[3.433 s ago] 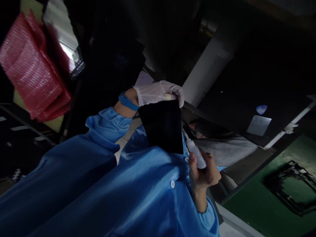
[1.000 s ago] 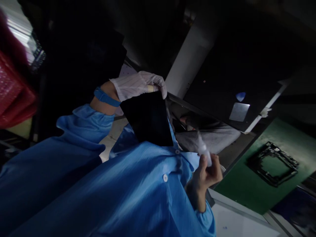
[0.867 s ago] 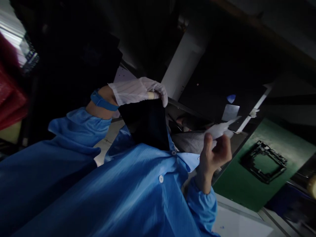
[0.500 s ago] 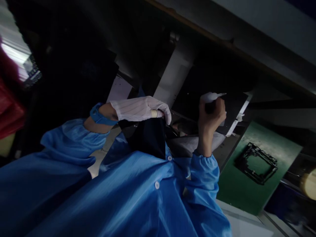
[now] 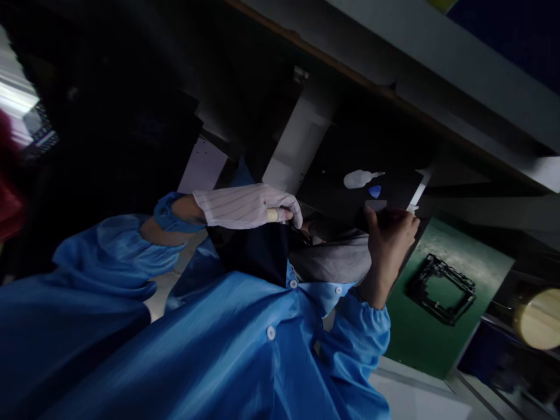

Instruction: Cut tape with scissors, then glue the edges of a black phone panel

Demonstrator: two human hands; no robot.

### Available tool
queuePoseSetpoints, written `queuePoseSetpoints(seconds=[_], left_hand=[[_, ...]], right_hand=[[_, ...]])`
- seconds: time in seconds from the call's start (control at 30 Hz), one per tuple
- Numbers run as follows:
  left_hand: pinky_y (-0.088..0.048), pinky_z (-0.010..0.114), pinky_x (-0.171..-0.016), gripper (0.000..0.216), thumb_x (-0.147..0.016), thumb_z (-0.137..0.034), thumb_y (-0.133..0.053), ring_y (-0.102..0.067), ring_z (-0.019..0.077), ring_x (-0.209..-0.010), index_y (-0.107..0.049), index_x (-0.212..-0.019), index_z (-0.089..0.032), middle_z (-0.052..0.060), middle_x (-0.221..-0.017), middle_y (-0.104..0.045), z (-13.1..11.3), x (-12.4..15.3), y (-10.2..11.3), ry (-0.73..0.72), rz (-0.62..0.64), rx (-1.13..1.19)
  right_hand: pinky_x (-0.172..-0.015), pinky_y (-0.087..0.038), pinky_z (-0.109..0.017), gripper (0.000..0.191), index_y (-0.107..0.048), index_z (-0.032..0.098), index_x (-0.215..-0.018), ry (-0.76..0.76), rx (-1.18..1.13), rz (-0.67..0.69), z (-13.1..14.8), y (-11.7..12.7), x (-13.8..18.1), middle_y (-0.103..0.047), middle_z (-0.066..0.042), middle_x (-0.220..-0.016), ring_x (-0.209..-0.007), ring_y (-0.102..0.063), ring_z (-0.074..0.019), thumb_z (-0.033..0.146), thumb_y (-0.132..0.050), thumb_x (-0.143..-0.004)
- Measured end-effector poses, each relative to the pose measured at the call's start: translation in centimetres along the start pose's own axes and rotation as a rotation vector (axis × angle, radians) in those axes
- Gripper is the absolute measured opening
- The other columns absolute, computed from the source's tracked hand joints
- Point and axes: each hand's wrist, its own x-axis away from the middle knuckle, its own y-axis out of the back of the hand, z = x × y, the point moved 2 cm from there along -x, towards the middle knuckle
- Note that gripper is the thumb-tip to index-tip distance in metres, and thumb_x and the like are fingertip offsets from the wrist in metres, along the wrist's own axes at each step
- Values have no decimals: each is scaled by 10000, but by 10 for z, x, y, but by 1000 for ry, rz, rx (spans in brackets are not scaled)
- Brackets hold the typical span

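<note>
My left hand (image 5: 249,206), in a striped white glove with a bare fingertip showing past a cream-coloured band, is closed with its fingers curled in front of my chest. Whatever it grips is hidden in the dark. My bare right hand (image 5: 391,239) is at the near edge of a black work surface (image 5: 332,157), thumb and fingers apart. Its thumb is at the lower edge of a small grey flat piece (image 5: 377,205); whether it grips that piece is unclear. Just beyond lie a small blue pick-like piece (image 5: 374,191) and a white squeeze bottle (image 5: 359,179) with a thin nozzle.
To the right, a black frame-shaped part (image 5: 441,289) lies on a green mat (image 5: 415,344). A round cream-coloured object (image 5: 542,318) stands farther right. A long shelf edge (image 5: 385,90) runs across the top. Much of the scene is very dark.
My right hand has let go of the squeeze bottle, which now lies on the black surface. It has moved down and right to the grey piece. My left hand keeps its curled pose.
</note>
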Motion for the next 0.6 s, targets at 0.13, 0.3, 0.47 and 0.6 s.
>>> queuePoseSetpoints(seconds=[0.13,0.3,0.47,0.6], left_hand=[[-567,316,-970,350,-1141,-327,-533,-789,208,-1106,-860,-1168,-209,29,-1131,-883,-7,3,0,-9,-18,27],[-563,326,-950,394,-1200,-403,-538,-788,216,-1029,-862,-1204,-179,44,-1069,-884,-1,9,1,-13,-5,64],[-524,272,-924,350,-1155,-348,-529,-773,179,-1036,-848,-1154,-205,5,-1092,-870,0,6,5,1,-31,7],[-545,273,-911,371,-1146,-388,-540,-785,192,-1026,-868,-1163,-214,8,-1077,-871,-2,0,3,11,-51,-36]], right_hand=[[-862,-640,-514,630,-639,277,-965,-17,-104,97,10,11,-6,-716,-66,-916,-866,-699,-302,884,-806,-950],[-713,-634,-348,300,-703,270,-1082,64,-319,297,60,39,37,-815,-39,-898,-779,-776,-231,568,-702,-1120],[-668,-652,-281,101,-668,283,-1088,67,-573,585,103,49,104,-847,-23,-904,-756,-838,-205,373,-692,-1127],[-615,-643,-267,101,-649,286,-1096,78,-632,614,116,41,134,-831,5,-844,-660,-815,-186,355,-684,-1161]])
